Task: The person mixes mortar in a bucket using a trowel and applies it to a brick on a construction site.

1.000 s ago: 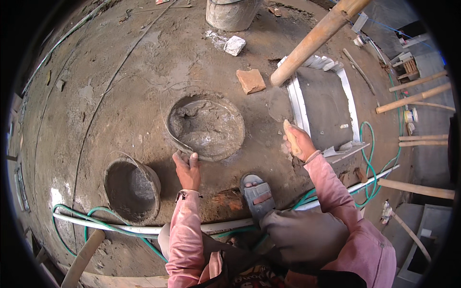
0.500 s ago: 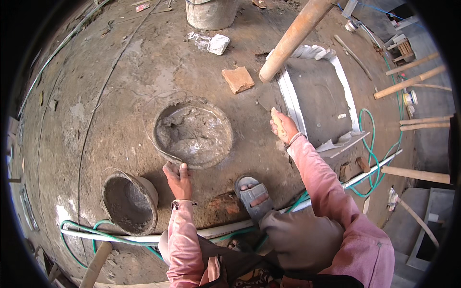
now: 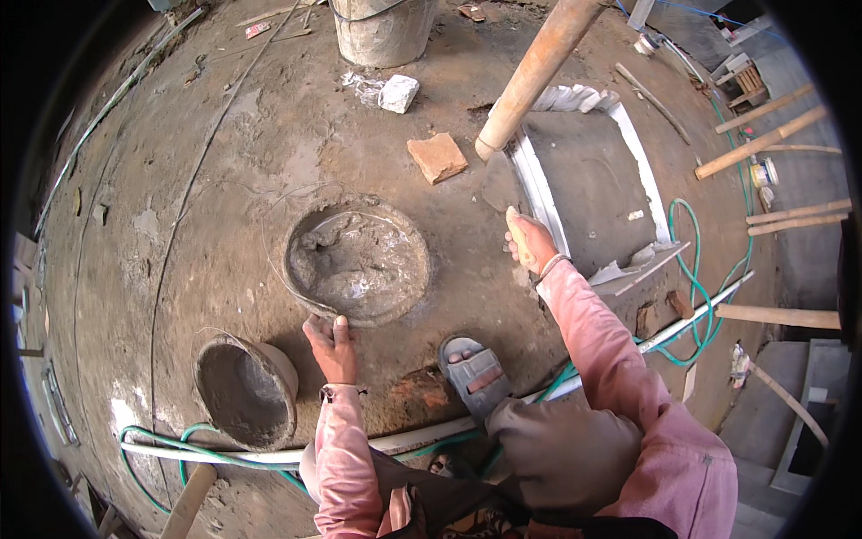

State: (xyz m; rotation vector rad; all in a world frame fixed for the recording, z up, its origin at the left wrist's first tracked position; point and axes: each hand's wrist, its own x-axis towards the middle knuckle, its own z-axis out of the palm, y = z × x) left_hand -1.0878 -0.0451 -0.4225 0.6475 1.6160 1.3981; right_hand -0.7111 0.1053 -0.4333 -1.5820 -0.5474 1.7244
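Observation:
A round pan of wet grey mortar (image 3: pixel 359 262) sits on the rough concrete floor in front of me. My left hand (image 3: pixel 330 346) rests on the pan's near rim, fingers curled over it. My right hand (image 3: pixel 533 248) is closed around the wooden handle of a trowel (image 3: pixel 512 225), whose blade points up and away. It hovers at the left edge of a rectangular grey recess framed in white (image 3: pixel 588 184). My sandalled foot (image 3: pixel 473 375) stands between the two arms.
An empty mortar-crusted bucket (image 3: pixel 244 392) stands at lower left. A brick piece (image 3: pixel 437 157), a white stone (image 3: pixel 398 92) and a metal bucket (image 3: pixel 382 29) lie farther off. A wooden pole (image 3: pixel 539 67) leans by the recess. A green hose (image 3: pixel 693 269) and a white pipe (image 3: pixel 269 456) run nearby.
The view has shifted a little with my head. Both hands keep their places: left on the pan's rim, right holding the trowel by the recess.

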